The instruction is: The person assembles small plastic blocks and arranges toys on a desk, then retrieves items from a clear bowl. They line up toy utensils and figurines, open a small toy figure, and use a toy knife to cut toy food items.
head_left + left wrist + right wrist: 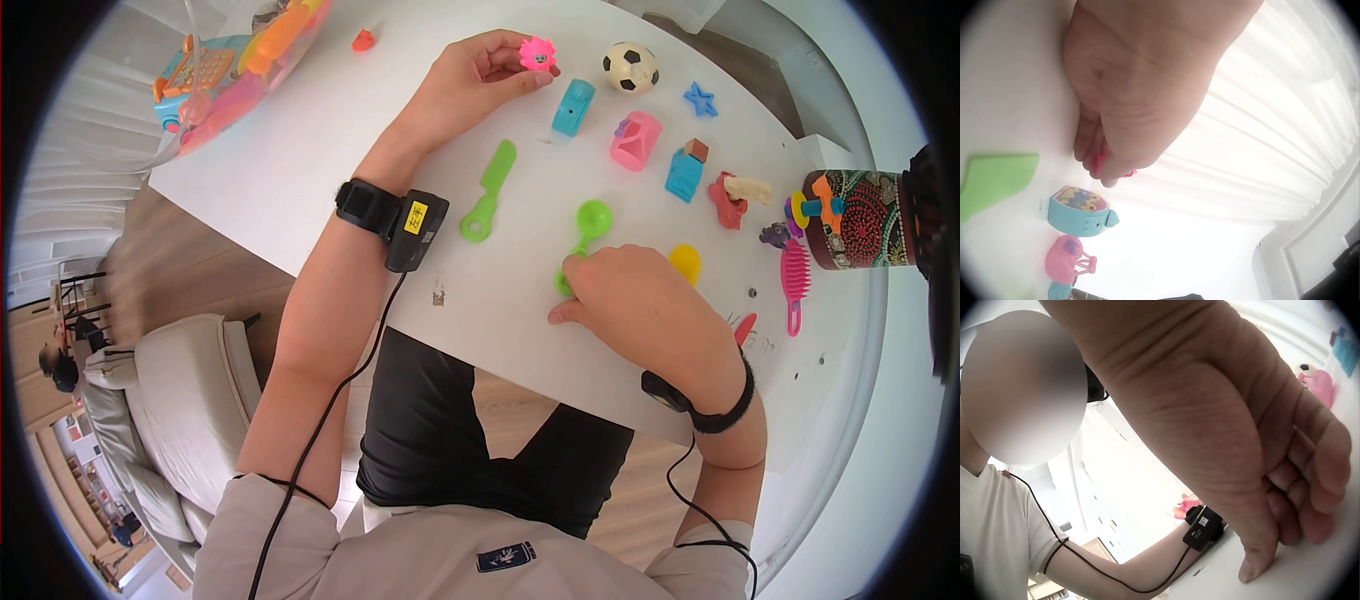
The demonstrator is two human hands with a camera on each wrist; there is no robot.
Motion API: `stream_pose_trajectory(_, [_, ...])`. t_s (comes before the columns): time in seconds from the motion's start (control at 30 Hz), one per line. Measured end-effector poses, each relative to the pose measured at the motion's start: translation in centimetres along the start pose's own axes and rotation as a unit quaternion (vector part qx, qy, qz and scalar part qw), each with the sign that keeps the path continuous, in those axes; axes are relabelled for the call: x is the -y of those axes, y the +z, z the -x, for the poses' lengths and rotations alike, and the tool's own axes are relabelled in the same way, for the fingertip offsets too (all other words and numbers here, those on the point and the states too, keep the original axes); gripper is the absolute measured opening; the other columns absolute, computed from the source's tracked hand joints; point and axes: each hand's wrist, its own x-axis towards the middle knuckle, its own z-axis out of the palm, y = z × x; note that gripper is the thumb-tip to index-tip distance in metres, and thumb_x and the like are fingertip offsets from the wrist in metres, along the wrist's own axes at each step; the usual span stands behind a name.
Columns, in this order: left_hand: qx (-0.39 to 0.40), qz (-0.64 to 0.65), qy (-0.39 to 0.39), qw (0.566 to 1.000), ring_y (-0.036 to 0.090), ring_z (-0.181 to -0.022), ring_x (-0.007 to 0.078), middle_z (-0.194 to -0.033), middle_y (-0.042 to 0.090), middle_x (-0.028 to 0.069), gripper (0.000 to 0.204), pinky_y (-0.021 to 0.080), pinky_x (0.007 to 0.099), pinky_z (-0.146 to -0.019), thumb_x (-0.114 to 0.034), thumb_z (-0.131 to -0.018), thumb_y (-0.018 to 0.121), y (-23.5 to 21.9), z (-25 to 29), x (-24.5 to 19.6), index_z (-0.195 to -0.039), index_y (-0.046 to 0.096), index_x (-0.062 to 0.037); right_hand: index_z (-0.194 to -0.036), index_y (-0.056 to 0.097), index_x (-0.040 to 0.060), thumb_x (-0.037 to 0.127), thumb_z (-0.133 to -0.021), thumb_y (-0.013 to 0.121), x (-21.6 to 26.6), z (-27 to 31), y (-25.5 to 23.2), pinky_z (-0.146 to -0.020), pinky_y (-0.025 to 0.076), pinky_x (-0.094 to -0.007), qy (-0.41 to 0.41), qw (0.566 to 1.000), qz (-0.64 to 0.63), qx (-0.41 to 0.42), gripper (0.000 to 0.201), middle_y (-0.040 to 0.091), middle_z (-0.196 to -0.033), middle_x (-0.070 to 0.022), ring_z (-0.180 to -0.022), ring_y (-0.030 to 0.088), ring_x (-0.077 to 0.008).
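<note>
We have room between green knife (492,185) and green spoon (594,218). Beyond — patterned turquoise toy (573,108) stands in our way.

Head view: bright, diffuse daylight; white smooth tabletop (500,310) evenly lit, shadows faint and soft. Strong fisheye distortion, table edge bowed, rim falling to black. Left wrist view: white pleated curtain (1272,144) very bright, area below it washed out; flat light-green plastic piece (1000,181) soft in outline, corners dark. Right wrist view: bare right hand (1210,425) shaded against overexposed pale background; smooth oval blur at upper left, corners dark.
</note>
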Motion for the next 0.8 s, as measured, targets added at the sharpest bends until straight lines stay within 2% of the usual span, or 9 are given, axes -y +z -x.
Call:
stream_pose_trajectory(0.07, [0.006, -0.001, 0.0, 1.0, 0.071, -0.107, 0.0144, -0.117, 0.077, 0.0089, 0.033, 0.055, 0.0289, -0.1, -0.014, -0.099, 0.073, -0.05, 0.0, 0.03, -0.127, 0.067, 0.0009, -0.086, 0.063, 0.0, 0.036, -0.091, 0.074, -0.15, -0.12, 0.02, -0.076, 0.053, -0.0478, 0.007, 1.0, -0.012, 0.022, 0.038, 0.067, -0.079, -0.0206, -0.082, 0.068, -0.0399])
stream_pose_trajectory(0.3, [0.001, -0.006, -0.013, 1.0, 0.072, -0.105, 0.0136, -0.116, 0.077, 0.0087, 0.034, 0.055, 0.0278, -0.097, -0.013, -0.098, 0.074, 0.06, 0.02, 0.0, -0.129, 0.067, 0.0011, -0.085, 0.063, 0.0001, 0.036, -0.092, 0.074, -0.15, -0.1, 0.05, -0.075, 0.053, -0.0473, 0.01, 1.0, -0.007, 0.023, 0.038, 0.067, -0.078, -0.0204, -0.081, 0.068, -0.0394])
stream_pose_trajectory(0.37, [0.012, -0.021, -0.021, 0.999, 0.07, -0.113, 0.015, -0.123, 0.075, 0.0106, 0.035, 0.054, 0.029, -0.104, -0.013, -0.102, 0.071, 0.01, 0.04, -0.2, -0.133, 0.064, 0.0006, -0.085, 0.063, 0.0003, 0.036, -0.092, 0.074, -0.34, -0.04, 0.17, -0.075, 0.053, -0.0472, -0.003, 1.0, -0.017, 0.009, 0.038, 0.067, -0.077, -0.0202, -0.081, 0.068, -0.0392])
stream_pose_trajectory(0.47, [0.012, -0.023, -0.013, 1.0, 0.07, -0.114, 0.015, -0.124, 0.075, 0.0105, 0.036, 0.054, 0.0291, -0.104, -0.013, -0.102, 0.07, 0.0, 0.03, -0.22, -0.134, 0.063, 0.0007, -0.085, 0.063, 0.0004, 0.037, -0.092, 0.074, -0.35, -0.09, 0.22, -0.074, 0.053, -0.0471, -0.002, 1.0, -0.015, 0.011, 0.038, 0.067, -0.077, -0.02, -0.081, 0.068, -0.0391])
stream_pose_trajectory(0.5, [0.012, -0.023, -0.012, 1.0, 0.07, -0.114, 0.015, -0.124, 0.075, 0.0105, 0.036, 0.054, 0.0291, -0.104, -0.013, -0.102, 0.07, -0.02, 0.02, -0.19, -0.134, 0.063, 0.0007, -0.085, 0.063, 0.0004, 0.037, -0.092, 0.074, -0.27, -0.09, 0.15, -0.074, 0.053, -0.0471, -0.003, 1.0, -0.015, 0.011, 0.038, 0.067, -0.077, -0.02, -0.081, 0.068, -0.0391])
stream_pose_trajectory(0.57, [0.014, -0.014, -0.007, 1.0, 0.07, -0.114, 0.0151, -0.124, 0.075, 0.0105, 0.036, 0.054, 0.0291, -0.104, -0.013, -0.102, 0.07, -0.03, 0.01, -0.12, -0.134, 0.063, 0.0008, -0.083, 0.069, -0.0012, 0.026, -0.09, 0.074, -0.06, -0.06, 0.0, -0.074, 0.055, -0.0454, -0.003, 1.0, -0.01, 0.008, 0.029, 0.068, -0.079, -0.0205, -0.081, 0.071, -0.0375])
stream_pose_trajectory(0.7, [0.0, -0.001, 0.001, 1.0, 0.072, -0.107, 0.015, -0.117, 0.077, 0.01, 0.037, 0.056, 0.0286, -0.098, -0.012, -0.098, 0.074, 0.14, -0.02, 0.04, -0.131, 0.065, 0.0018, -0.083, 0.069, -0.001, 0.026, -0.09, 0.074, -0.24, 0.02, 0.17, -0.074, 0.055, -0.0455, -0.007, 1.0, -0.015, -0.001, 0.028, 0.068, -0.078, -0.0202, -0.081, 0.07, -0.0374])
stream_pose_trajectory(0.77, [-0.002, 0.002, 0.004, 1.0, 0.072, -0.107, 0.0146, -0.117, 0.077, 0.0097, 0.036, 0.056, 0.0285, -0.099, -0.012, -0.099, 0.073, 0.17, -0.05, 0.07, -0.131, 0.065, 0.0015, -0.085, 0.063, 0.0003, 0.037, -0.092, 0.074, -0.49, -0.02, 0.45, -0.075, 0.053, -0.0468, -0.01, 1.0, -0.012, -0.002, 0.039, 0.067, -0.077, -0.0199, -0.081, 0.069, -0.0387])
stream_pose_trajectory(0.8, [-0.002, 0.002, 0.004, 1.0, 0.072, -0.107, 0.0146, -0.117, 0.077, 0.0097, 0.036, 0.056, 0.0285, -0.099, -0.012, -0.099, 0.073, 0.19, -0.04, 0.06, -0.131, 0.065, 0.0015, -0.085, 0.063, 0.0003, 0.037, -0.092, 0.074, -0.45, -0.06, 0.41, -0.075, 0.053, -0.0468, -0.01, 1.0, -0.012, -0.002, 0.039, 0.067, -0.077, -0.0199, -0.081, 0.069, -0.0387])
